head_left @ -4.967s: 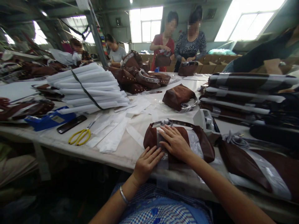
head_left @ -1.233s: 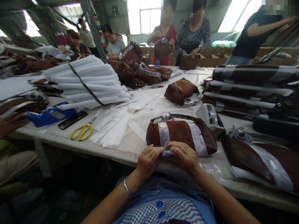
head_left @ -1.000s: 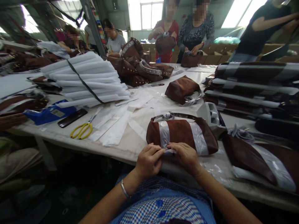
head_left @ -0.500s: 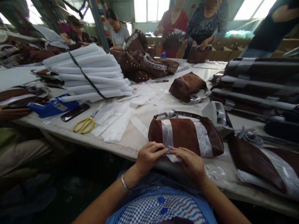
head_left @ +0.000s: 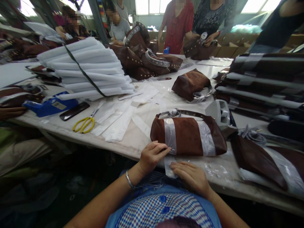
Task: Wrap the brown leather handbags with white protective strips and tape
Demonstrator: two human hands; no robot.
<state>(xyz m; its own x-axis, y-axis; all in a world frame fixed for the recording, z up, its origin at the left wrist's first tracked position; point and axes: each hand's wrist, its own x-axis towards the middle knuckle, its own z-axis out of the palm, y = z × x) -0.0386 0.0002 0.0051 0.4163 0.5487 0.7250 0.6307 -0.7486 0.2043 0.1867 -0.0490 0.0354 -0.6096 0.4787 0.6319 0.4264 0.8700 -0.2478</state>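
— What does the bag look like?
— Reddish brown and soft-looking across the front, with darker, smoother ends. Two cloudy, shiny bands cross it, and a dark handle arches along its top.
— Where is it?
— Lying at the near edge of the table, its long side towards the person.
— And the hands?
— The left hand has its fingertips close together at the bag's lower front edge. The right hand lies over a loose pale strip, fingers side by side.
— Pinching?
— I can't tell for either.
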